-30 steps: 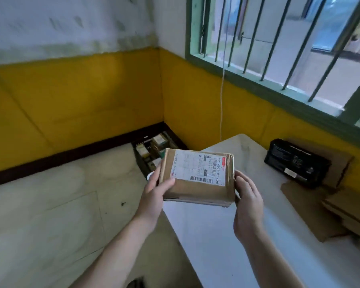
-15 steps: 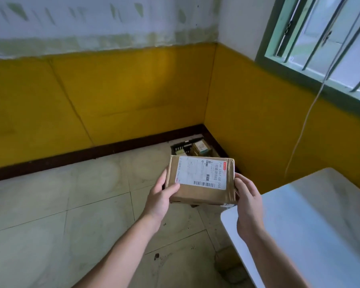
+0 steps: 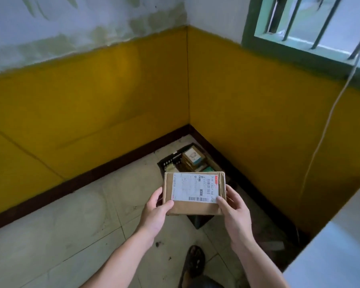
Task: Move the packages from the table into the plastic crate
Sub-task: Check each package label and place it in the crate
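I hold a brown cardboard package (image 3: 193, 207) with a white shipping label between both hands, above the floor. My left hand (image 3: 155, 215) grips its left side, thumb on top. My right hand (image 3: 235, 213) grips its right side, thumb on the label's corner. Beyond and below it, a black plastic crate (image 3: 169, 161) sits on the floor in the room's corner and holds several small packages (image 3: 193, 157). The package hides the crate's near half. A corner of the white table (image 3: 341, 235) shows at the right edge.
Yellow walls meet in the corner behind the crate, with a dark skirting board along the floor. A white cable (image 3: 328, 119) hangs down the right wall from the barred window (image 3: 312, 32). My sandalled foot (image 3: 193, 260) stands on the tiled floor below the package.
The view has swung left and down, away from the table and toward the corner. The package, held in both hands throughout, now hangs over the near part of the crate.
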{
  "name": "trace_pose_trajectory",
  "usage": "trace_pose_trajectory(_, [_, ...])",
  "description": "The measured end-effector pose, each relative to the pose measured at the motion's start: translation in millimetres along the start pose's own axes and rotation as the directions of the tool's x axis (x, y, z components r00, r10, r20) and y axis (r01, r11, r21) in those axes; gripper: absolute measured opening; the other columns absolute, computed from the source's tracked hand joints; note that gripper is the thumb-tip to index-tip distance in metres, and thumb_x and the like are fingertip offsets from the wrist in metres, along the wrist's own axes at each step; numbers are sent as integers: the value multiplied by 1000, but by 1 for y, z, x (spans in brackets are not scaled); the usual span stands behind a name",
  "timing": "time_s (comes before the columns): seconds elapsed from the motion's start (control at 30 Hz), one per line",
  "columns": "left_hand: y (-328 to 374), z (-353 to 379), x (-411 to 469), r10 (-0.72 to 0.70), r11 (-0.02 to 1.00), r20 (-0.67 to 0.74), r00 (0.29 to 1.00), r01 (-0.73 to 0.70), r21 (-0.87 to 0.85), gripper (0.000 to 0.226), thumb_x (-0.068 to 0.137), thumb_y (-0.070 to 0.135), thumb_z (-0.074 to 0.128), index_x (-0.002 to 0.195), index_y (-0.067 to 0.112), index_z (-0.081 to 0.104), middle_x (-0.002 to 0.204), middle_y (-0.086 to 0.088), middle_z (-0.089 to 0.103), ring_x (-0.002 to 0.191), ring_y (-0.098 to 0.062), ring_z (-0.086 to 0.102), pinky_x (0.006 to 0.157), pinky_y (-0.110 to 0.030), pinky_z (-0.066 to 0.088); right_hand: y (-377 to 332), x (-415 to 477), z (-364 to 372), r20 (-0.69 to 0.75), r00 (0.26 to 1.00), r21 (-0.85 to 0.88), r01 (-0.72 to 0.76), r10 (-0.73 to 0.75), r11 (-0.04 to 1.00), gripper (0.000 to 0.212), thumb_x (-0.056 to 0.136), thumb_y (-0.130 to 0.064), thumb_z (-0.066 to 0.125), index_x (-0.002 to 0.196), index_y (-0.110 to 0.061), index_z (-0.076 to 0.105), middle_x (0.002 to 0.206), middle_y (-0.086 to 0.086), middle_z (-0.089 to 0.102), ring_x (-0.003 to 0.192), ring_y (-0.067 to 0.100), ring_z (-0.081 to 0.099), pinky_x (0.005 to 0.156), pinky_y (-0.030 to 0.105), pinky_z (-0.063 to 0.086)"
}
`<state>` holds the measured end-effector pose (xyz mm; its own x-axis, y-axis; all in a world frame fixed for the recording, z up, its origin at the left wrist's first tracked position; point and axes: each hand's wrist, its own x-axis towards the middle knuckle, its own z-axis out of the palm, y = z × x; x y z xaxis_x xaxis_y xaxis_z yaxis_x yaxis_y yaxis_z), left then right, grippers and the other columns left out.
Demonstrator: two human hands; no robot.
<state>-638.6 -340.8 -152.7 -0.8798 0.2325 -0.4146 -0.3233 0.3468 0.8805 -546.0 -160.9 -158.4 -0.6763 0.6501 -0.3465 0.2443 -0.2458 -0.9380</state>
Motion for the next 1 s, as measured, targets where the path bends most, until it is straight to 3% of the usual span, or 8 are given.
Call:
trace_pose_trajectory(0.13, [20,12,79,-69,996,43,997,66,66,44,96,19,58,134,37,49,117,19,63,98,8,55,74,-14,39,7,68,20,-60,995,12,-85,85,996,39,92,-20,64,127,-36,55,115,-16,61,99,-7,54,74,15,43])
trace_pose_trajectory(0.27, [36,22,139,-148,981,104,984,133,141,51,96,26,59,142,38,43,117,21,57,96,9,50,89,-25,36,11,114,33,-141,974,-21,-180,176,983,33,90,-24,66,115,-40,52,112,-15,62,96,-5,56,67,15,43])
trace_pose_trajectory(0.43, [42,42,206,-240,955,192,952,196,221,52,96,29,59,142,45,42,111,21,61,97,4,53,90,-26,37,17,162,42,-252,925,-14,-297,284,955,48,91,-24,66,136,-32,52,127,-7,62,108,9,58,93,31,48])
trace_pose_trajectory(0.53, [39,54,249,-287,942,261,922,222,252,52,96,29,59,142,44,42,96,32,55,88,15,48,70,-13,33,28,190,54,-310,880,27,-369,359,929,54,92,-25,64,143,-31,46,133,-3,60,107,10,54,92,30,41])
trace_pose_trajectory(0.63, [31,68,298,-338,928,323,884,254,274,53,95,27,60,144,36,41,107,25,55,88,17,45,67,-11,33,45,222,70,-386,829,60,-414,404,908,51,94,-22,61,143,-28,46,137,-1,57,113,10,52,93,24,37])
trace_pose_trajectory(0.77, [15,89,365,-382,910,419,824,258,324,35,94,29,62,123,45,50,106,28,57,91,16,47,68,-12,35,76,266,94,-481,749,135,-449,455,883,40,94,-29,61,134,-31,55,123,-11,63,99,0,56,77,16,40])
trace_pose_trajectory(0.9, [-13,121,441,-379,901,508,773,181,395,34,90,37,66,123,41,60,118,17,68,109,-2,59,89,-27,47,123,324,106,-539,682,176,-483,495,858,26,94,-33,61,119,-39,59,108,-20,63,92,-9,54,70,15,40])
trace_pose_trajectory(1.0, [-46,151,490,-380,896,562,735,142,420,32,91,34,66,120,47,62,112,26,68,105,6,61,87,-25,47,167,367,104,-520,669,221,-495,531,840,19,94,-30,62,98,-48,59,95,-27,65,83,-8,60,70,17,44])
